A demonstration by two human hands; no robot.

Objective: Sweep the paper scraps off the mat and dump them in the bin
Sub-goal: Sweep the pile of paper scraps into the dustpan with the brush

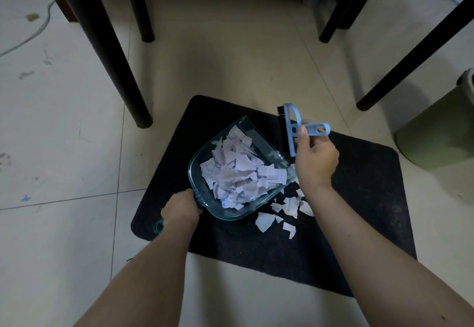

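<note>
Left hand [183,207] gripped dustpan [205,170] handle; right hand [316,158] pinched brush [295,127], lifted over mat [359,198]. Most scraps [236,172] in pan; few [284,213] left on mat, near right. Bin [441,136] far right; not dumped yet.

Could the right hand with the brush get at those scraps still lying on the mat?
Probably yes. The right hand holds the brush just beyond the loose scraps, which lie bare on the mat beside the dustpan mouth, nothing covering them.
</note>
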